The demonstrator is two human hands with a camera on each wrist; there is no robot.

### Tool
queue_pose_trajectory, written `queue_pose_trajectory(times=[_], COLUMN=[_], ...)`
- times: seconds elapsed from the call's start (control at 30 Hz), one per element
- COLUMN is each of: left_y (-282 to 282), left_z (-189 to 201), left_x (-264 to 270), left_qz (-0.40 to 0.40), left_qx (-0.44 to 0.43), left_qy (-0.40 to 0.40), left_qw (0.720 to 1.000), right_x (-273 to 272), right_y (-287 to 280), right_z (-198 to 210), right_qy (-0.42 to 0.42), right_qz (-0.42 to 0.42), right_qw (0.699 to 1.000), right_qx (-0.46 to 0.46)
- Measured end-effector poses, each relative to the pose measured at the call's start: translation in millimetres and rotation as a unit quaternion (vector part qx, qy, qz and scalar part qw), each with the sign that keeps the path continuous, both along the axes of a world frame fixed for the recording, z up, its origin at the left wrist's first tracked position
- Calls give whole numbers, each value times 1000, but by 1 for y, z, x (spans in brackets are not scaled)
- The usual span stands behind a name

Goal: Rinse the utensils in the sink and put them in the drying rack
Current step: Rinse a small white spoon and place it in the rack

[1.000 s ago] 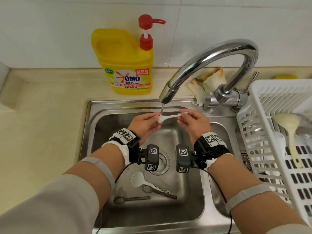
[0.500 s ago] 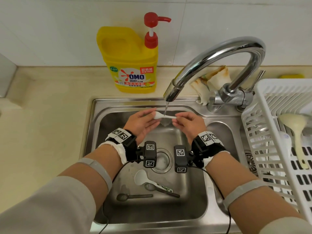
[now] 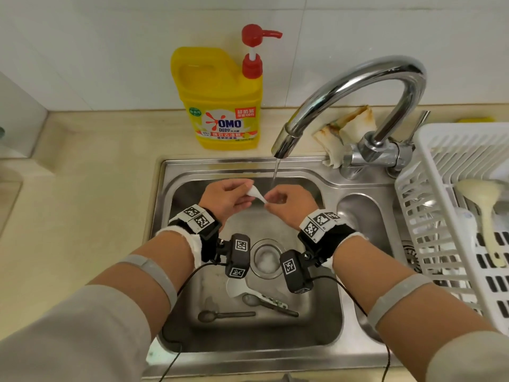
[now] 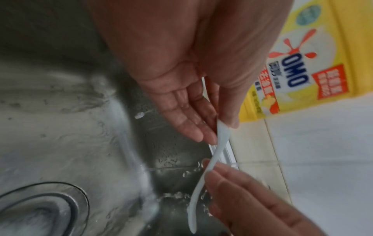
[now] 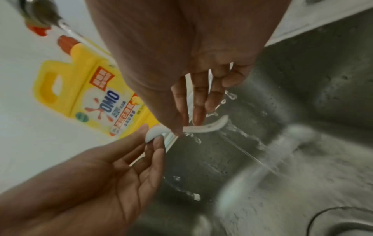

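A small white spoon is held over the steel sink, just left of the faucet's thin water stream. My left hand pinches its bowl end between thumb and fingers. My right hand pinches the handle, thumb and fingers on the spoon, whose tip sticks out into splashing water. The spoon slants down from left to right. On the sink floor lie another white spoon and two dark metal spoons.
The white drying rack stands at the right and holds a pale ladle. The chrome faucet arches above my hands. A yellow detergent bottle and a stained rag sit on the counter behind the sink.
The spoon lay level under the stream; now it slants, bowl end up at the left, and the water falls by my right fingers. Both hands keep their hold.
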State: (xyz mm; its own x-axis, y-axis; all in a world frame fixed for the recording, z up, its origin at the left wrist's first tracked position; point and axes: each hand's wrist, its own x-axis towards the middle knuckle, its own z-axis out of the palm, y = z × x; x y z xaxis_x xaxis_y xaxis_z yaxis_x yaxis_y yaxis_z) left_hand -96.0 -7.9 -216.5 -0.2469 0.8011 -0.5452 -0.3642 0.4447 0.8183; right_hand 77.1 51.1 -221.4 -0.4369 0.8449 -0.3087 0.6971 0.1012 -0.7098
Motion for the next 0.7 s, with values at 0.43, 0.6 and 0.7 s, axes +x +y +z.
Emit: queue_pose_trajectory(times=[0.43,0.6,0.7], left_y=[6,12,12], left_z=[63,84,101], left_x=[98,154,184], left_qz=[-211,-363,-436], left_qx=[25,119,160], left_qy=[154,329,435], left_qw=[965,864,772], right_x=[100,190,252], right_y=[-24,-31,-37], right_z=[106,166,184], right_qy=[-9,-13,-46], right_qz=[-58,-117,-163], right_qw=[998,992,984], right_qx=[18,54,61])
